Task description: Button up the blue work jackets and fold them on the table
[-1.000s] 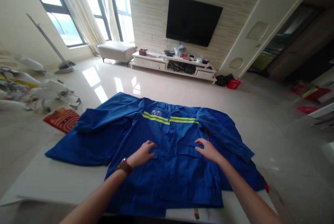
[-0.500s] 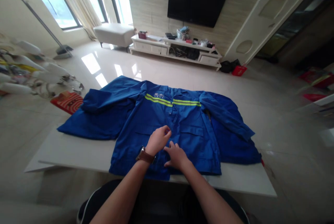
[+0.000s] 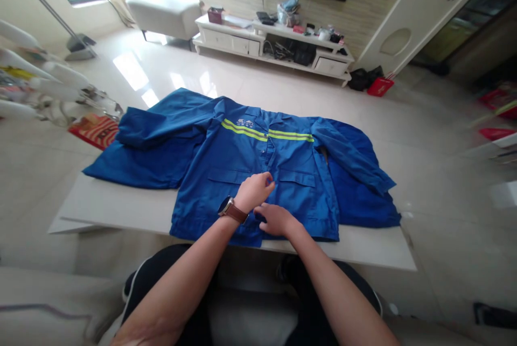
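Note:
A blue work jacket [image 3: 234, 155] with yellow-green reflective stripes lies front up, its sleeves spread to both sides. My left hand [image 3: 255, 191], with a brown-strapped watch [image 3: 231, 207] on the wrist, is curled over the front opening between the two pocket flaps. Its fingers pinch the edge there; the exact spot is covered by the hand. Just below and to the right, my right hand [image 3: 278, 219] bends its fingers and thumb around the same front edge nearer the hem. Two snaps or buttons show higher up the front.
More dark blue cloth [image 3: 359, 200] lies under both sleeves on the white table [image 3: 388, 244]. At the left stand a sewing machine [image 3: 81, 85] with white thread cones and a red patterned packet [image 3: 95, 131]. A cluttered TV cabinet [image 3: 226, 34] and a white bench [image 3: 165, 12] are beyond.
The view has tilted down, so everything sits higher in the picture. My left hand has shifted slightly right across the front opening. My right hand's fingers, spread before, are now more curled.

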The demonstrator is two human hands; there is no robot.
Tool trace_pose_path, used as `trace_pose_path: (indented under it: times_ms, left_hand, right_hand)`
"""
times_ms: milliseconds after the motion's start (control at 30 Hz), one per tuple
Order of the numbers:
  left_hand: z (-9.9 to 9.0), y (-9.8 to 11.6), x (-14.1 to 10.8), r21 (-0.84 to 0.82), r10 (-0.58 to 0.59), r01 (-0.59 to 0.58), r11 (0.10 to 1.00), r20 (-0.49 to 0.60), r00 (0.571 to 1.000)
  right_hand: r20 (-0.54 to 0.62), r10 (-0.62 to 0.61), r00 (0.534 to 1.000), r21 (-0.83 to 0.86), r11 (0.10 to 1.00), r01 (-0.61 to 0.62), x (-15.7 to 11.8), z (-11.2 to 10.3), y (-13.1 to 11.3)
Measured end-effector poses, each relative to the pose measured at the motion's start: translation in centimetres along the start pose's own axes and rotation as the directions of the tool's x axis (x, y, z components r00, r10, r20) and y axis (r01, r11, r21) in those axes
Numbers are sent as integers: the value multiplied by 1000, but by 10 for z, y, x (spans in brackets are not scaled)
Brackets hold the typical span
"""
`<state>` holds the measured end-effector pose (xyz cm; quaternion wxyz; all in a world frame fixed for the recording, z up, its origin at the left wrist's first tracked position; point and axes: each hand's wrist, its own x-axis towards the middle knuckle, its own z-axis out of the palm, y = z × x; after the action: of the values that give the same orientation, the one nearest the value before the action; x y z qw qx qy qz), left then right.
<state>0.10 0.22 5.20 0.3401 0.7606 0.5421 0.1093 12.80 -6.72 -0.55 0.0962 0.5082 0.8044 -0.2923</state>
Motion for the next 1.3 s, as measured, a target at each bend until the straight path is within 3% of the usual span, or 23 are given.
trace_pose_path:
  times_ms: [167,333,433,500,567,667,867,1000,1133,1200,1300]
  left_hand:
    - [1,5,-10,109,42,-41,993,-9,999]
    - [-1,-7,-23,180,44,-51,982,41,998]
    - [4,-22,-30,282,-26,-52,958,266,964]
    - [12,-30,-34,346,-101,-73,935,460,882]
    - [25,-34,-39,401,-136,-108,910,535,834]
    - [46,-34,-44,495,-140,-152,855,503,853]
    - [66,-35,-35,540,-112,-203,817,492,863]
    - [59,-44,-18,467,-93,-206,860,540,836]
    - [38,-57,5,211,14,-185,960,625,781]
    - [25,-63,14,120,76,-177,977,578,813]
    - [11,-69,20,48,117,-149,988,406,906]
  right_hand:
    - [-8,-71,997,-47,996,71,-6,8,-6]
    - [-70,-6,998,7,1000,6,-4,10,1]
    - [-140,70,988,146,988,-49,-10,-1,18]
    - [-218,111,970,260,964,-52,-16,-12,28]
    - [-320,167,933,339,939,-51,-24,-23,36]
    - [-412,192,891,380,925,-23,-31,-32,41]
    - [-436,195,878,390,921,-11,-23,-35,45]
    - [-407,170,898,392,920,4,-8,-50,42]
    - [-440,145,886,417,907,59,-2,-62,34]
    - [-449,143,882,443,893,80,-2,-62,35]
    - [-463,195,865,516,853,83,-1,-58,43]
